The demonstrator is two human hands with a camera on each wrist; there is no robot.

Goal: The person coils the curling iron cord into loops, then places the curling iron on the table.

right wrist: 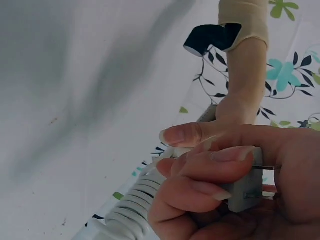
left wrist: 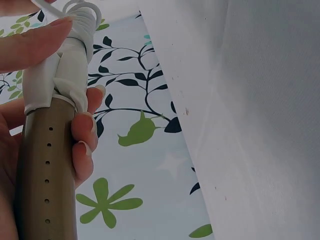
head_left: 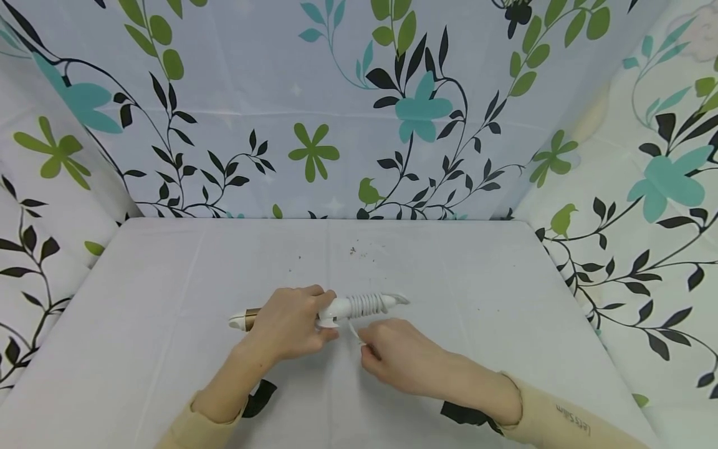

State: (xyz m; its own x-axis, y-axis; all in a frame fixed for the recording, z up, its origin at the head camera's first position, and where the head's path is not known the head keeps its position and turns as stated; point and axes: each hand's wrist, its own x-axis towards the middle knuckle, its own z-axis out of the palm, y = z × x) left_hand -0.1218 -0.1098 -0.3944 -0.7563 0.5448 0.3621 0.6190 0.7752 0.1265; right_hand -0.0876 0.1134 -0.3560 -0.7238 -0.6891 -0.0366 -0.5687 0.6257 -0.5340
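A white hair iron with a gold, hole-dotted barrel [left wrist: 47, 175] lies across my left hand [head_left: 294, 321], whose fingers and thumb grip it where barrel meets handle. White cord [head_left: 367, 305] is wound in several loops round the handle, toward the right end. From the coil a short length of cord runs to my right hand [head_left: 398, 355], just below the handle. Curled fingers of that hand hold the two-pin plug [right wrist: 245, 192], its metal pins pointing toward the palm in the right wrist view. Much of the handle is hidden behind the left hand.
A white-covered table [head_left: 168, 299] lies beneath both hands, with small dark crumbs [head_left: 353, 251] beyond them. Leaf-patterned cloth [head_left: 252, 106] hangs behind and at both sides. Black straps [head_left: 260, 399] show near the sleeve cuffs.
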